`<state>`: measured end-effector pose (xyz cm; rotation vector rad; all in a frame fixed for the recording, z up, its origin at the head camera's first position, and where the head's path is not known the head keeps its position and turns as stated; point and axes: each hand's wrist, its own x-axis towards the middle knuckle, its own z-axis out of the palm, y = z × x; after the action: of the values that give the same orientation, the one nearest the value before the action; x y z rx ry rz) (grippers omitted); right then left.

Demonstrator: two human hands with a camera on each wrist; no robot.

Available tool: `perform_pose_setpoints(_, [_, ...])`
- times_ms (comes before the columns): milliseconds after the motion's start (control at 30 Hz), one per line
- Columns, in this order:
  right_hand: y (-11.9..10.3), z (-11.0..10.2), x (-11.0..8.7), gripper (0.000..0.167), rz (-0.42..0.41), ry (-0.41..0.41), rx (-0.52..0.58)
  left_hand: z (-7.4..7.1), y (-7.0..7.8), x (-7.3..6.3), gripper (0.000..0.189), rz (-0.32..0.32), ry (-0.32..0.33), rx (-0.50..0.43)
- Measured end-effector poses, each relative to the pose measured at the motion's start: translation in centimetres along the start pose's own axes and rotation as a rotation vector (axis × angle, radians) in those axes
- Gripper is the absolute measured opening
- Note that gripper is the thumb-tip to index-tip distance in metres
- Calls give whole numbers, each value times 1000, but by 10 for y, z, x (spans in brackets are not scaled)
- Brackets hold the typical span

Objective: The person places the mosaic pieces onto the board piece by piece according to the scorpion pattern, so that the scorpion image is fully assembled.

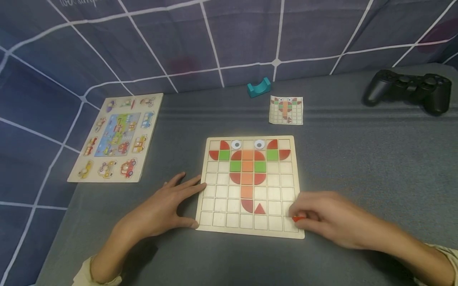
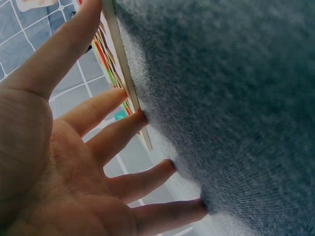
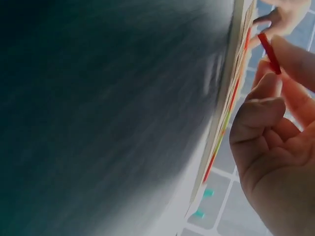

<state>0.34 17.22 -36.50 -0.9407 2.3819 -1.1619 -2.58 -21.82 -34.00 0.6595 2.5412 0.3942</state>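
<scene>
looks like a home play corner or a makeshift recording nook rather than a workshop or kitchen: grey carpet-like covering on the bench (image 1: pixel 358 159), and a dark blue cloth with a white grid (image 1: pixel 143 43) hung behind and to the left as a backdrop. strewn with playthings only: a wooden grid puzzle board (image 1: pixel 250 184), a vehicle peg puzzle (image 1: pixel 116 137), a small pattern card (image 1: pixel 286 110), a teal block (image 1: pixel 259 87) and a black game controller (image 1: pixel 409 90).

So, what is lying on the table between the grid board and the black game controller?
In the head view, only bare grey table lies between the grid board and the black game controller; the small pattern card sits off that line.
</scene>
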Motion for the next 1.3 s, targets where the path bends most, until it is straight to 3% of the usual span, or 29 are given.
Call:
perform_pose_setpoints(267, [-17,12,32,19,13,-28,61,-1,1,1,91,0,-4,0])
perform_pose_setpoints(633, [-27,28,55,22,-64,-31,-58,-2,1,-1,90,10,0,-1])
perform_pose_setpoints(1033, [-28,33,59,23,-117,4,-187,-1,1,-1,89,10,7,-3])
perform_pose_setpoints(1300, [-27,33,57,26,-91,15,-218,-1,1,0,90,4,5,-2])
